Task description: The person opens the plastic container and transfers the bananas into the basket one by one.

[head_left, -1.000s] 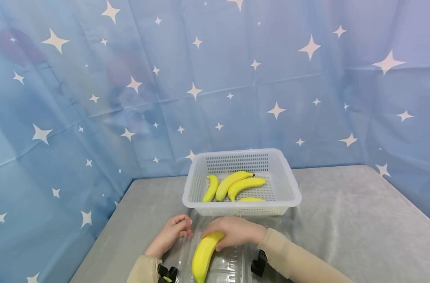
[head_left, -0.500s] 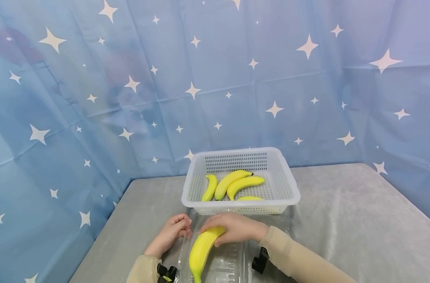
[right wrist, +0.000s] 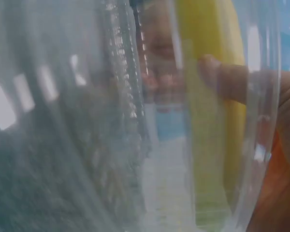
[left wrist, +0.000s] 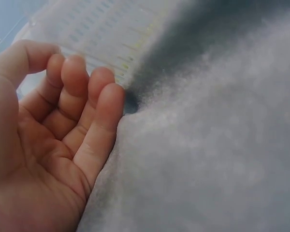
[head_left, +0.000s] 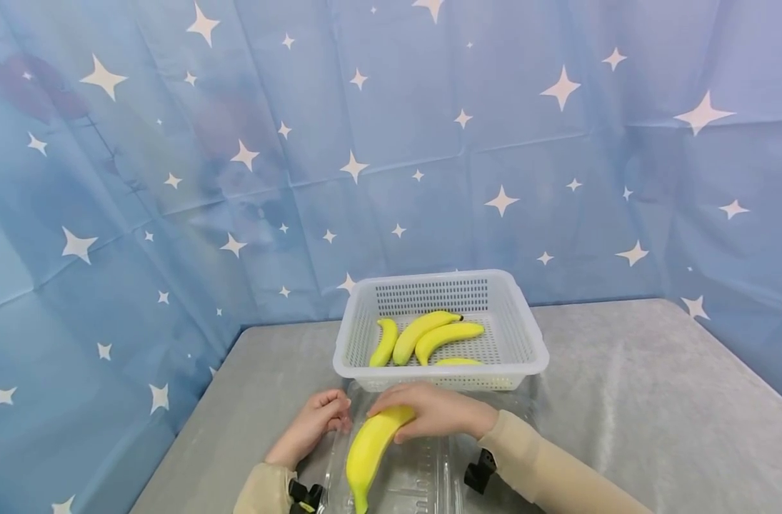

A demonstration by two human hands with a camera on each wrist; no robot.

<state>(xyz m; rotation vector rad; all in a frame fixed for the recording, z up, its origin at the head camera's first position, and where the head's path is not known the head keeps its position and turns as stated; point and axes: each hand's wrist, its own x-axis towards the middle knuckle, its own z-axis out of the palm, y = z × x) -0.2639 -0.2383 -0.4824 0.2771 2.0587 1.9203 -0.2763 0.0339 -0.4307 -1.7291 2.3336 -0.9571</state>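
Note:
My right hand [head_left: 432, 410] grips a yellow banana [head_left: 373, 450] near its upper end, over a clear plastic container [head_left: 423, 475] at the table's front. The banana's other end points toward me. In the right wrist view, the banana [right wrist: 210, 145] shows through the clear plastic, with my thumb against it. My left hand [head_left: 313, 422] rests on the table at the container's left edge, its fingers loosely curled. Nothing shows between the fingers of the left hand [left wrist: 63, 121] in the left wrist view.
Behind the container stands a white perforated basket [head_left: 535, 357] with several bananas [head_left: 423, 335] in it. The grey cloth-covered table [head_left: 628, 385] reaches to a blue star-patterned curtain [head_left: 391, 207] at the back and sides.
My right hand has moved slightly away from me and to the right with the banana, whose near tip now shows. The left hand stays in place.

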